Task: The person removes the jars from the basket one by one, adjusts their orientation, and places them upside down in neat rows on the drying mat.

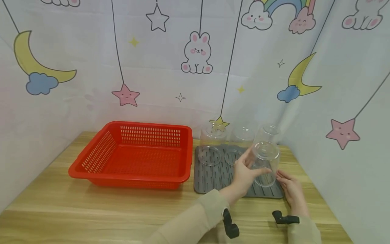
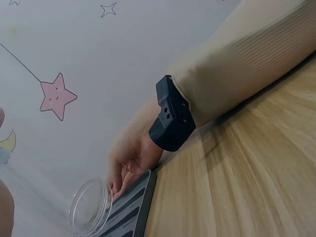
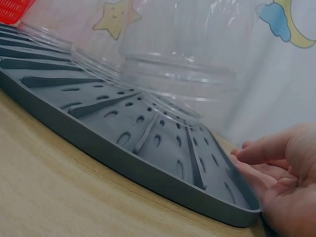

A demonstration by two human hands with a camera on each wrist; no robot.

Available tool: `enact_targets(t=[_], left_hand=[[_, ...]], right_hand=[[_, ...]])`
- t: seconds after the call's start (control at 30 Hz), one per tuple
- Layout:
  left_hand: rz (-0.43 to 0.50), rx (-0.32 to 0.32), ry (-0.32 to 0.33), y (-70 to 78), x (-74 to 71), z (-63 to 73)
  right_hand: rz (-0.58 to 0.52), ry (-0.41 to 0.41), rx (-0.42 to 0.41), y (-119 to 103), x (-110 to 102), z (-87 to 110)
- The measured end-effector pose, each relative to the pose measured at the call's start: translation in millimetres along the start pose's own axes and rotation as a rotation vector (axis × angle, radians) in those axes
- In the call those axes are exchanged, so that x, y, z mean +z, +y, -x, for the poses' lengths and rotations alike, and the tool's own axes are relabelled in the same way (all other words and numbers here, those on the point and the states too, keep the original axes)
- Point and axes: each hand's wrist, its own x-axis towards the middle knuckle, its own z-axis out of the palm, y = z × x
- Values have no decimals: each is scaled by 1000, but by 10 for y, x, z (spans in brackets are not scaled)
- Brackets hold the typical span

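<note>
My left hand grips a clear plastic jar by its side, thumb across the front. The jar stands mouth down over the right part of a grey drainage tray. Its wide rim shows close over the ribbed surface in the right wrist view. My right hand is beside the tray's right edge, with its loosely bent fingers right at that edge and nothing visible in them. Three more clear jars, one at the left, one in the middle and one at the back right, stand mouth down on the tray.
A red plastic basket with slotted walls stands left of the tray on the wooden table. Behind the table hangs a white curtain printed with stars, moons and rabbits, which also closes in both sides.
</note>
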Motion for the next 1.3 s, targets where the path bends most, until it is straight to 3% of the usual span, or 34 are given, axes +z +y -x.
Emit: enact_targets(t=[0.2,0.33,0.5,0.73,1.0,1.13,1.3], left_hand=[[-46,-40,-20,-44,48,0],[-58,-35,-54,-60,69,-6],[-139,-31,-70,-77,80,-10],[-215,-22,-72,-84,107,-45],[-339,-81,-81,-98,146,-188],[-385,-94,-121,-84,171,-239],[-480,-68,-185,-63,206,-273]], right_hand=[[37,8,18,11,-10,-6],[93,25,29,3,15,-4],[158,26,44,-13,55,-3],[156,29,44,-29,64,-2],[160,34,49,-37,69,6],[137,42,46,-29,58,7],[135,47,49,-17,52,12]])
